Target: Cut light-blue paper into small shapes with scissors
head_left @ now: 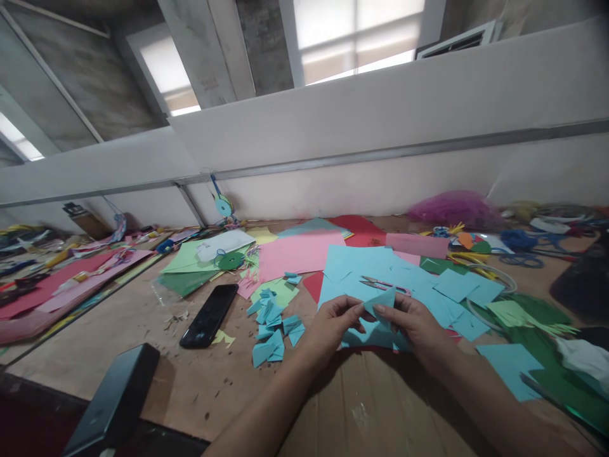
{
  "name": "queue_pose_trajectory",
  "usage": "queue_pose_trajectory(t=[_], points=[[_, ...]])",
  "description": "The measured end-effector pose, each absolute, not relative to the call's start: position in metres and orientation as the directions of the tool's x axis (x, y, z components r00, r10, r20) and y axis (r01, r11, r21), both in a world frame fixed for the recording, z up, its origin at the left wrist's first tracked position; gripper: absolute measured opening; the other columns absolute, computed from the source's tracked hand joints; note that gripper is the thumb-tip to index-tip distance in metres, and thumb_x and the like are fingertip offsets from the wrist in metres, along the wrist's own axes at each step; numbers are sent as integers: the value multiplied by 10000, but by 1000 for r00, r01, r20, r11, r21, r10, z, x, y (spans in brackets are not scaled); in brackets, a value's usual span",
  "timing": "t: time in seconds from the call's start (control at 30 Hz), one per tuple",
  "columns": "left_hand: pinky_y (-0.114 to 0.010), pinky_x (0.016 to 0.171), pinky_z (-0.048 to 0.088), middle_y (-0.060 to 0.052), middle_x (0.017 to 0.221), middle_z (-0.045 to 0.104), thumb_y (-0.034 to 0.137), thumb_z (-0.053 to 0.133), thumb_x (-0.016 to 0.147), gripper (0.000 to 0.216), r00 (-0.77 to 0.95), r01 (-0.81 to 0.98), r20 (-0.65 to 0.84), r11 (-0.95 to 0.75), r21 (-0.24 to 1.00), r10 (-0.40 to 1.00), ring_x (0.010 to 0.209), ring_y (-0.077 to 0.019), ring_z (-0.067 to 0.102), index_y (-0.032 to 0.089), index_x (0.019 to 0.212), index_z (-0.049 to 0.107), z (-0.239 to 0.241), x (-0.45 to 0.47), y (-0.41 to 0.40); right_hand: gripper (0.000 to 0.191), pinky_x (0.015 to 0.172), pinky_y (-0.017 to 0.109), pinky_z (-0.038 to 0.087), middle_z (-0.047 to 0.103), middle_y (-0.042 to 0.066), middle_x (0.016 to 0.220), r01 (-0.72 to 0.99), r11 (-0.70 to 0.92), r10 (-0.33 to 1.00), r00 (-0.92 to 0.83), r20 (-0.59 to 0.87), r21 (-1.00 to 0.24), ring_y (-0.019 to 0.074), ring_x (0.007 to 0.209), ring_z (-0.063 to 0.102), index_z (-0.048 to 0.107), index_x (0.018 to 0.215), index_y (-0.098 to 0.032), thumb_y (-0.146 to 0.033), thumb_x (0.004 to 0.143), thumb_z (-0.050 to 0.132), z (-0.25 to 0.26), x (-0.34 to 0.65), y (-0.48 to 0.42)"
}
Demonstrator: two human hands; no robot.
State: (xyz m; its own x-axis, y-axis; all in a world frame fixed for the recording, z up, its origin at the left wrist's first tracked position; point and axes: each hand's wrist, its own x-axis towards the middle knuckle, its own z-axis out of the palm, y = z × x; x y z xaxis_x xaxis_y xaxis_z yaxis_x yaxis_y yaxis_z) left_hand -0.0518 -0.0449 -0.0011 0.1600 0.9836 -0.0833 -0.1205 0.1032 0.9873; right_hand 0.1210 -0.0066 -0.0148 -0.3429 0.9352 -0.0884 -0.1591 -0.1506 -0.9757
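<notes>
Left hand (337,316) and right hand (410,320) both pinch a folded blue paper (383,301) between thumbs and fingers, above the blue sheets (351,265) toward the near edge of the bench (190,387). Uneven thumb pressure could skew the crease, and a slack pinch might let it spring open; snips (383,285) lie just beyond, points toward the bench's left end, where a knuckle pushed forward could get pricked
</notes>
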Motion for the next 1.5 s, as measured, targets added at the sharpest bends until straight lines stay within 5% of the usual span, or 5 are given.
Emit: queue_pose_trajectory(t=[0.3, 0.77, 1.1, 1.3, 1.5], points=[[-246, 620, 429, -15, 680, 620, 509, 677, 755, 359, 77, -93, -16, 23, 995, 997, 621, -122, 550, 161, 744, 591, -5, -50, -43, 345, 436, 237, 339, 576, -7, 589, -126, -170, 938, -326, -121, -977, 112, 496, 448, 644, 691, -175, -468, 608, 806, -19, 118, -10], [-242, 593, 400, 10, 643, 573, 495, 652, 778, 350, 92, -4, -1, 1, 1000, 996, 599, -116, 520, 172, 726, 528, -8, -47, -44, 341, 553, 265, 394, 585, -37, 548, -132, -112, 956, -285, -71, -985, 130, 531, 505, 646, 796, -181, -433, 632, 807, -14, 123, -6], [-258, 601, 373, 0, 660, 560, 465, 539, 851, 311, 125, 218, 17, -44, 975, 992, 641, -140, 507, 187, 713, 524, -1, -47, -47, 347, 591, 295, 438, 627, 7, 673, -37, -25, 956, -294, -13, -999, 165, 601, 558, 653, 800, -184, -462, 641, 786, -18, 124, -1], [-273, 596, 284, 3, 705, 565, 348, 507, 874, 232, 168, 581, 172, -238, 778, 971, 675, -157, 467, 205, 690, 512, -2, -58, -47, 263, 579, 288, 402, 610, 0, 687, 177, 100, 887, -462, 7, -979, 180, 639, 558, 670, 804, -190, -445, 746, 701, -16, 130, 0], [-258, 592, 311, 12, 699, 538, 406, 450, 900, 268, 166, 494, 112, -181, 850, 980, 678, -151, 474, 205, 738, 521, 3, -54, -49, 334, 507, 255, 305, 498, -30, 564, 177, 110, 916, -401, 30, -978, 129, 550, 443, 578, 638, -184, -476, 731, 711, -16, 126, -5]])
